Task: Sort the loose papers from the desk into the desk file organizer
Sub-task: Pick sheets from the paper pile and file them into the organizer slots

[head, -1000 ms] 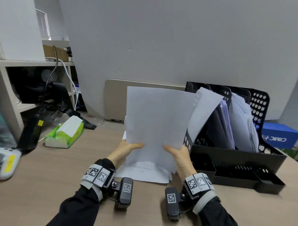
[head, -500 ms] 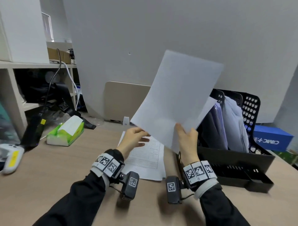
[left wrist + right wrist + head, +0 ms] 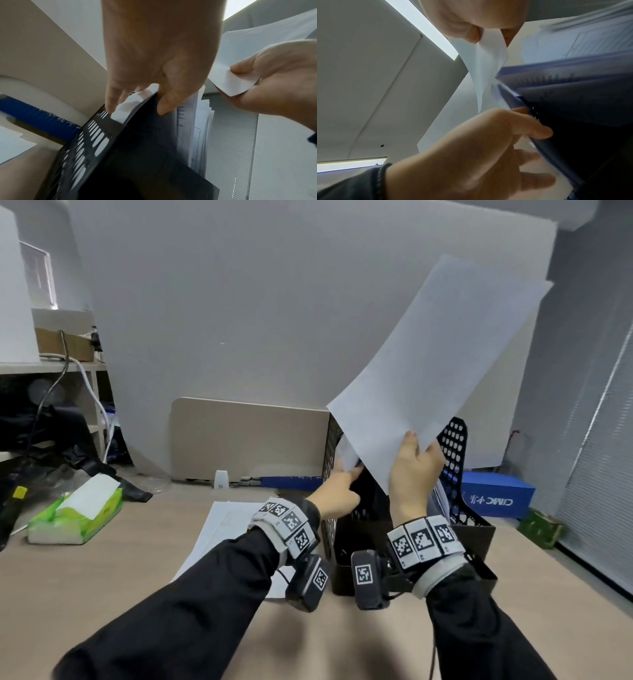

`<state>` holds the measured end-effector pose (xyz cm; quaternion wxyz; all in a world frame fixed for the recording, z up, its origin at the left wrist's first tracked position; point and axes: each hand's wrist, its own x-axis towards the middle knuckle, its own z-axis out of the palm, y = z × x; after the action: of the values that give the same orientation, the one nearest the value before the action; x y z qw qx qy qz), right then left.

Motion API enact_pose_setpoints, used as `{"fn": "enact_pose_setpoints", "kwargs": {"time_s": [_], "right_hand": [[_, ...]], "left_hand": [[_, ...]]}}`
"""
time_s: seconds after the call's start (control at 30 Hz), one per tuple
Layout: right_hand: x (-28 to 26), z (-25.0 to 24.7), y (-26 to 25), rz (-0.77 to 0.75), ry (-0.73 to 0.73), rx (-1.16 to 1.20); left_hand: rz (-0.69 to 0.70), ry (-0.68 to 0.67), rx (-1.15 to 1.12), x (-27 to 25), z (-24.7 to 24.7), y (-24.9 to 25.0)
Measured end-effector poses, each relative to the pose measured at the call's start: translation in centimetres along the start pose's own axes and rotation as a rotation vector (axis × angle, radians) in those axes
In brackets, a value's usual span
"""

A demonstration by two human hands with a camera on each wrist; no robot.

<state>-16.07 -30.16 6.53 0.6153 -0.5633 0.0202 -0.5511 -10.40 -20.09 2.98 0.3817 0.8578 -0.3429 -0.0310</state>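
My right hand (image 3: 416, 463) pinches the lower corner of a few white sheets (image 3: 438, 364) and holds them tilted in the air above the black mesh file organizer (image 3: 452, 446). In the right wrist view the right hand's thumb and fingers (image 3: 471, 33) clamp that corner (image 3: 486, 60). My left hand (image 3: 337, 491) reaches into the organizer's left slot. There its thumb (image 3: 164, 108) and fingers pinch the top of the filed papers (image 3: 137, 102), next to the mesh wall (image 3: 92, 135). More filed papers (image 3: 202, 128) stand beside them. Loose papers (image 3: 226, 525) lie flat on the desk, left of the organizer.
A green tissue pack (image 3: 75, 515) lies at the desk's left. A blue box (image 3: 496, 498) and a small green box (image 3: 541, 529) sit right of the organizer. A beige panel (image 3: 246, 440) leans on the wall behind. Shelves with cables (image 3: 51, 422) stand far left.
The left hand let go of the sheets and moved right into the organizer's left slot. The right hand carried the sheets up and to the right, over the organizer.
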Motion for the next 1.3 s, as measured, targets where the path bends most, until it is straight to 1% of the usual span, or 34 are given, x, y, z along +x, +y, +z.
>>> {"fn": "enact_pose_setpoints", "kwargs": {"time_s": [0.1,0.17,0.2,0.27,0.33,0.37,0.47,0.5,0.53,0.63,0.73,0.87,0.93,1.0,1.07,1.13,1.2,1.27,1.3], "right_hand": [[0.3,-0.8,-0.1,-0.077,0.088,-0.037],[0.3,-0.9,-0.1,-0.127,0.138,-0.068],[0.2,-0.7,0.0,-0.134,0.128,-0.082],[-0.4,-0.2,-0.1,-0.130,0.021,-0.133],[-1.0,0.2,0.1,-0.146,-0.119,-0.300],[-1.2,0.3,0.1,-0.151,-0.216,-0.433],[-1.8,0.5,0.1,-0.145,-0.587,-0.985],[-2.0,0.5,0.2,-0.120,-0.652,-1.077],[-2.2,0.4,0.5,-0.100,-0.684,-1.114],[-2.2,0.2,1.4,-0.116,-0.697,-1.189],[-1.8,0.1,2.4,-0.108,-0.720,-1.208],[-1.7,0.0,3.2,-0.137,-0.710,-1.203],[-2.1,-0.2,3.6,-0.117,-0.755,-1.244],[-2.5,-0.3,4.2,-0.064,-0.808,-1.282],[-2.8,-0.3,5.0,-0.010,-0.815,-1.279],[-3.0,-0.1,5.6,0.001,-0.789,-1.266],[-3.3,0.2,5.8,-0.012,-0.739,-1.229],[-3.6,0.4,5.2,-0.030,-0.628,-1.138],[-3.7,0.6,4.8,-0.057,-0.553,-1.071]], "left_hand": [[-0.064,0.068,-0.046,0.0,0.2,-0.1],[-0.068,0.115,-0.099,-0.3,0.1,-0.6],[-0.059,0.135,-0.115,-0.3,-0.1,-0.9],[-0.042,0.166,-0.114,-0.5,-0.4,-1.2],[-0.027,0.200,-0.121,-0.6,-0.6,-1.3],[-0.015,0.220,-0.132,-0.8,-0.7,-1.1],[0.020,0.254,-0.160,-1.2,-0.8,-0.6],[0.033,0.247,-0.168,-1.3,-0.9,-0.7],[0.036,0.235,-0.166,-1.4,-0.9,-0.8],[0.025,0.222,-0.129,-1.7,-0.9,-1.2],[0.008,0.220,-0.132,-1.6,-0.8,-1.6],[0.068,0.235,-0.168,-1.7,-0.8,-1.7],[0.079,0.232,-0.174,-1.8,-0.7,-2.0],[0.074,0.226,-0.181,-1.8,-0.7,-2.3],[0.075,0.242,-0.209,-2.0,-0.5,-2.6],[0.094,0.266,-0.221,-2.5,-0.6,-2.8],[0.130,0.327,-0.214,-3.0,-0.7,-3.1],[0.165,0.435,-0.220,-3.3,-1.0,-3.6],[0.157,0.486,-0.230,-3.4,-1.2,-3.9]]}}
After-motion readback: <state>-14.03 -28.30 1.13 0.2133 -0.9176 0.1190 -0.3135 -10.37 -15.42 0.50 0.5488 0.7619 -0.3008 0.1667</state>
